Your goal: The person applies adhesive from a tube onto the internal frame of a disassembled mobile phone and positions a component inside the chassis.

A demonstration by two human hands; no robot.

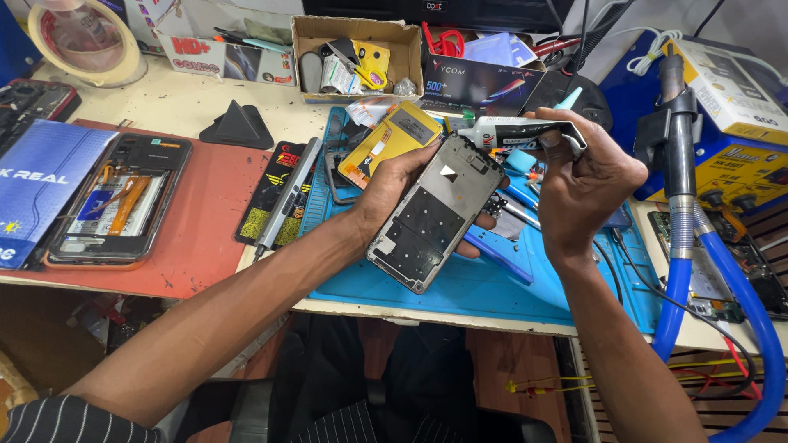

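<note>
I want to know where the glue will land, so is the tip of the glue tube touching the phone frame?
Touching, as far as the head view shows: the glue tube in the right hand has its nozzle meeting the top edge of the phone frame, held by the left hand.

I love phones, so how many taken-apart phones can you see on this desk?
2 for sure: a phone frame held in the left hand, and an opened phone lying on the red mat. More may hide in the clutter.
</note>
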